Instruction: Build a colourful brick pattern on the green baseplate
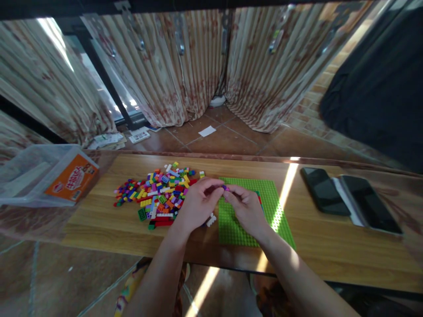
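Between the fingertips of both hands is a small purple toy brick (pixel 225 188), mostly covered by the fingers. My left hand (pixel 198 203) pinches it from the left, and my right hand (pixel 247 210) grips it from the right, so both are closed. Beneath the right hand lies a green studded baseplate (pixel 272 191). A few red, blue and green bricks (pixel 259 199) show on the plate, partly hidden behind that hand. Left of my left hand spreads a loose pile of many-coloured bricks (pixel 165 189). A white notched piece (pixel 211 219) rests just left of the plate.
At the wooden table's (pixel 109 229) left end stands a clear plastic bin (pixel 23 196) with an orange label (pixel 73 178). A dark phone (pixel 324 190) and another dark device (pixel 370 204) lie at the right. Curtains (pixel 185 79) hang beyond the table.
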